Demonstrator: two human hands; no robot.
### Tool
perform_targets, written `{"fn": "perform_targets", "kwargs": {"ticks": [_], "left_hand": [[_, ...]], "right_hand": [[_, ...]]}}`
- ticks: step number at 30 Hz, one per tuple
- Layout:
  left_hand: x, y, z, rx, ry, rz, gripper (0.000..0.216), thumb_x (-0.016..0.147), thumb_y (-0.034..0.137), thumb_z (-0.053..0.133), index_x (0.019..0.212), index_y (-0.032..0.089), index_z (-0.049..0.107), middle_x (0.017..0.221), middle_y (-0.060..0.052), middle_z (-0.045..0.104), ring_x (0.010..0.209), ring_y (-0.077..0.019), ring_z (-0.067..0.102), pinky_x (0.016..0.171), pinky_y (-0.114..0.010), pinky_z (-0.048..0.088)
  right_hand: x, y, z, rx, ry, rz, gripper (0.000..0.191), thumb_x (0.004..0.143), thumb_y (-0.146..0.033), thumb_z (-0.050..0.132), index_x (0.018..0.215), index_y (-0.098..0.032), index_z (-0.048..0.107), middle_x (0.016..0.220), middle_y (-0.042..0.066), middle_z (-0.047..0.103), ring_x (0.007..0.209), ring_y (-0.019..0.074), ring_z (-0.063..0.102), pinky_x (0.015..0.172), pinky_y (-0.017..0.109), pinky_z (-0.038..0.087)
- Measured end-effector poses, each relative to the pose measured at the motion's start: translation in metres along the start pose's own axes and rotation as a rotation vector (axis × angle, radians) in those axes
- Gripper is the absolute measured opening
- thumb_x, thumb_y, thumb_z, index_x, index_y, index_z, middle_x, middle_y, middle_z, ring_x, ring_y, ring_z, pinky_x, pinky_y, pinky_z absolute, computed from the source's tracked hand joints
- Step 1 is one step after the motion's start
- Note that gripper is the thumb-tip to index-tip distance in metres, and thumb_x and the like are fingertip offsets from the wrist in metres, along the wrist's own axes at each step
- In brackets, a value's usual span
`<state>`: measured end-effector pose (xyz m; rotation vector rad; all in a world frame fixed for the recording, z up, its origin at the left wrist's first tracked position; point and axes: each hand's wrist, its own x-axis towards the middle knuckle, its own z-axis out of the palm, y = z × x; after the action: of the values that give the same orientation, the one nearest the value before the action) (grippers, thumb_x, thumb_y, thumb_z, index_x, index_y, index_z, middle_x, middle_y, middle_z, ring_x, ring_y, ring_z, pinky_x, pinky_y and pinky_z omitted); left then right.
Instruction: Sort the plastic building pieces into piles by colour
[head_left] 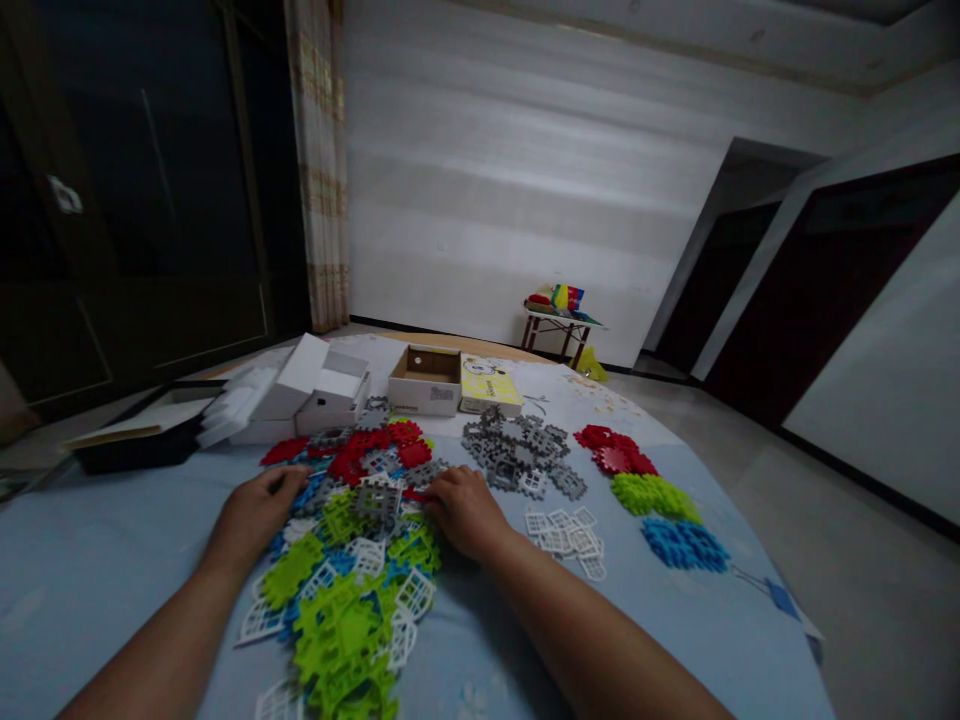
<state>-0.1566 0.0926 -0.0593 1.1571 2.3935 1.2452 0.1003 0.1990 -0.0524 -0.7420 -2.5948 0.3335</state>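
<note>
A mixed pile of plastic interlocking building pieces lies between my hands, with green pieces (345,625), red pieces (367,450), white window-shaped pieces (415,594) and blue and grey ones jumbled together. My left hand (259,508) rests at the pile's left edge, its fingers curled in by the blue pieces; whatever they hold is hidden. On the other side, my right hand (466,510) has its fingers bent and closed, with a red interlocking piece (413,495) at the fingertips. A grey square piece (379,503) lies on top between both hands.
Sorted groups lie to the right: grey pieces (514,450), white window pieces (566,537), red (615,450), green (655,496) and blue (684,545). Behind stand an open box (425,392), a yellow box (491,385), white boxes (330,395) and a black tray (139,452).
</note>
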Motion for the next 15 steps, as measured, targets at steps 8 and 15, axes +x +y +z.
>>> {"fn": "perform_targets", "kwargs": {"ticks": [8, 15], "left_hand": [[-0.001, 0.003, -0.001, -0.016, -0.015, -0.020, 0.045, 0.074, 0.045, 0.043, 0.097, 0.012, 0.063, 0.095, -0.007, 0.066, 0.090, -0.0195, 0.057, 0.080, -0.023, 0.040], [-0.001, 0.000, -0.001, -0.012, -0.018, -0.034, 0.045, 0.074, 0.046, 0.042, 0.098, 0.013, 0.062, 0.093, -0.006, 0.067, 0.090, -0.0199, 0.057, 0.081, -0.024, 0.040]], "right_hand": [[-0.025, 0.007, -0.026, 0.397, 0.195, 0.163, 0.020, 0.084, -0.027, 0.047, 0.090, -0.018, 0.063, 0.082, 0.004, 0.062, 0.080, 0.0150, 0.054, 0.074, 0.027, 0.041], [-0.031, 0.020, -0.017, 0.456, 0.033, 0.268, 0.024, 0.081, -0.026, 0.047, 0.093, -0.016, 0.064, 0.083, 0.004, 0.065, 0.076, 0.0159, 0.058, 0.070, 0.027, 0.044]]}}
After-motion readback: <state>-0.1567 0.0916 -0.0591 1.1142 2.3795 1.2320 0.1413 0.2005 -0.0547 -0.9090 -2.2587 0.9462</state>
